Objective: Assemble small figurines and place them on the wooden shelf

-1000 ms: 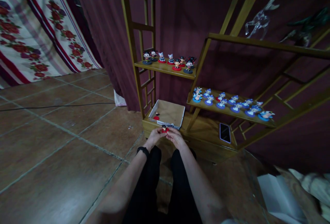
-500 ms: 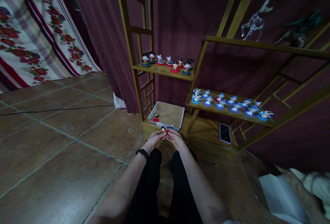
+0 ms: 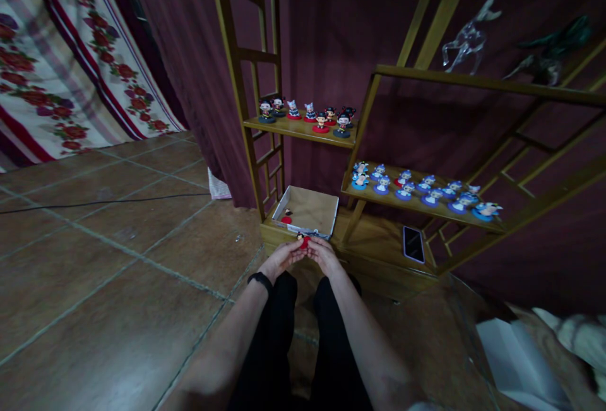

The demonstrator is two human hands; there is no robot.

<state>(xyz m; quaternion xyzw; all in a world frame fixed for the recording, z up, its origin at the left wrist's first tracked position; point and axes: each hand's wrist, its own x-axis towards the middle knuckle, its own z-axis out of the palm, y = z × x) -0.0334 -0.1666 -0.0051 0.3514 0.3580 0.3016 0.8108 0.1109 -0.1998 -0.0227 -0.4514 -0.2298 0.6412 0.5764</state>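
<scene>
Between both hands, just in front of a shallow cardboard box, is a small black-haired figurine with a red base. My left hand is closed on its left side, with the figurine's head showing above the fingers. My right hand pinches the red base from the other side. The fingers partly cover the figurine. Inside the box, at its left end, lie another small figurine and a red round base.
Several figurines stand on the upper left shelf. More blue and purple figurines fill the lower right shelf. A phone lies on the bottom board. A clear deer ornament stands higher up.
The figurine has turned in my hands, so its red base now shows more toward me. My hands have hardly moved otherwise.
</scene>
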